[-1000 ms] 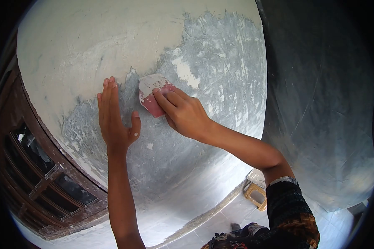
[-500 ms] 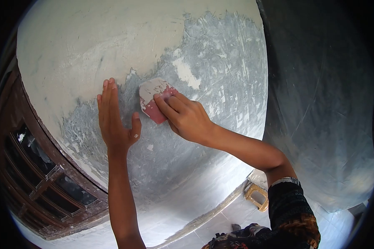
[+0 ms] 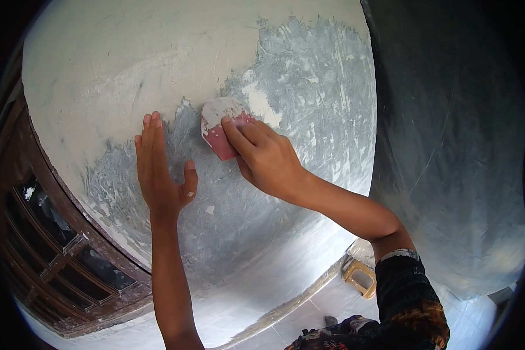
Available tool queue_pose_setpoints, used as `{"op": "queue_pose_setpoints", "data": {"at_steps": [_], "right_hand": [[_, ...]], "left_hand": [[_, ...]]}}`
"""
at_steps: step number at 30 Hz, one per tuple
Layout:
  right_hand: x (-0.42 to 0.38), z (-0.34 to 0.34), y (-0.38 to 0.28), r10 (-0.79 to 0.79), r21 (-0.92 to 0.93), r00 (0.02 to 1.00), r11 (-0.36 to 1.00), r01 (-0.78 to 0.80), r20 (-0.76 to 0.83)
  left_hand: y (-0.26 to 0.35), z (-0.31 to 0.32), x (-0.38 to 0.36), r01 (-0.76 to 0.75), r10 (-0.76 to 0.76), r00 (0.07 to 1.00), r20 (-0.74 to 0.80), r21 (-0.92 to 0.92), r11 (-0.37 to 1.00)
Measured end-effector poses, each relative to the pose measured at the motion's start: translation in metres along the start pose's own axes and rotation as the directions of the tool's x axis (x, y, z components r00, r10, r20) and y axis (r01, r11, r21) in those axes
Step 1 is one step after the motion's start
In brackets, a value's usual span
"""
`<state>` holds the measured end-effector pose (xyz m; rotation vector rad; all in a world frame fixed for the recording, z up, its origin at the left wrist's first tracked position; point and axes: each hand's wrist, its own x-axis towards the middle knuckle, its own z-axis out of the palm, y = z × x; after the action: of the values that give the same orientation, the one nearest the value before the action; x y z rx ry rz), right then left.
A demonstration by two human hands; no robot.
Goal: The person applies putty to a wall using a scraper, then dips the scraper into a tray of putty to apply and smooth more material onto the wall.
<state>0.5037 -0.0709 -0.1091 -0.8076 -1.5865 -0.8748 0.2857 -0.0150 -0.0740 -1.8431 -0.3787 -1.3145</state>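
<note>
My right hand (image 3: 269,156) grips a red putty scraper (image 3: 220,140), its upper part smeared with pale putty. The scraper lies against the wall (image 3: 239,216), close to the ragged border between the cream coat above and the bare grey surface below. To its left, my left hand (image 3: 159,169) rests with the fingers stretched upward and the thumb out to the side. It appears to lie flat on the wall and holds nothing. A white putty patch (image 3: 260,102) shows on the grey just right of the scraper.
A brown wooden frame with glass panes (image 3: 70,251) borders the wall at the left. On the tiled floor (image 3: 291,318) at the lower right stands a yellowish plastic stool (image 3: 360,278). A dark grey surface (image 3: 449,146) fills the right side.
My right hand has slid the scraper slightly up and to the right along the wall. The left hand has hardly moved.
</note>
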Motion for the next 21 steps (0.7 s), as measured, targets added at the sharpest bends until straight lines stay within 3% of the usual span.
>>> {"op": "queue_pose_setpoints", "data": {"at_steps": [3,7,9,12,14,16,17,20,21], "right_hand": [[0.050,-0.010,0.039,0.001,-0.154,0.981,0.988,-0.031,-0.192],[0.075,0.011,0.076,-0.027,-0.302,0.974,0.952,-0.044,-0.226],[0.049,0.025,0.060,-0.087,-0.304,0.989,0.951,0.048,-0.116],[-0.021,0.027,0.006,-0.074,-0.126,0.992,0.988,0.088,0.105],[-0.028,0.020,0.001,-0.114,-0.082,0.981,0.988,0.127,0.155],[-0.002,0.003,0.007,-0.065,-0.013,0.996,0.998,0.065,-0.056],[0.017,-0.001,0.017,-0.094,-0.066,0.984,0.994,0.085,-0.153],[0.043,0.006,0.041,-0.074,-0.165,0.975,0.986,0.039,-0.209],[0.039,0.015,0.044,-0.059,-0.205,0.987,0.978,0.028,-0.147]], "left_hand": [[0.000,0.001,-0.001,0.003,-0.003,1.000,0.005,0.001,1.000],[-0.001,0.001,-0.002,0.006,-0.006,1.000,-0.001,0.007,1.000],[-0.001,0.001,-0.002,0.007,-0.007,1.000,-0.003,0.011,1.000],[0.000,0.000,-0.002,0.010,-0.010,1.000,0.002,0.009,1.000],[-0.001,0.000,0.000,0.003,-0.003,1.000,0.007,0.002,1.000],[0.000,0.001,-0.001,-0.003,0.003,1.000,0.005,-0.001,1.000],[0.000,0.001,-0.002,-0.002,0.002,1.000,0.008,-0.003,1.000],[0.000,0.001,-0.001,0.008,-0.008,1.000,0.000,0.006,1.000],[-0.001,0.001,-0.001,0.007,-0.007,1.000,0.000,0.003,1.000]]}}
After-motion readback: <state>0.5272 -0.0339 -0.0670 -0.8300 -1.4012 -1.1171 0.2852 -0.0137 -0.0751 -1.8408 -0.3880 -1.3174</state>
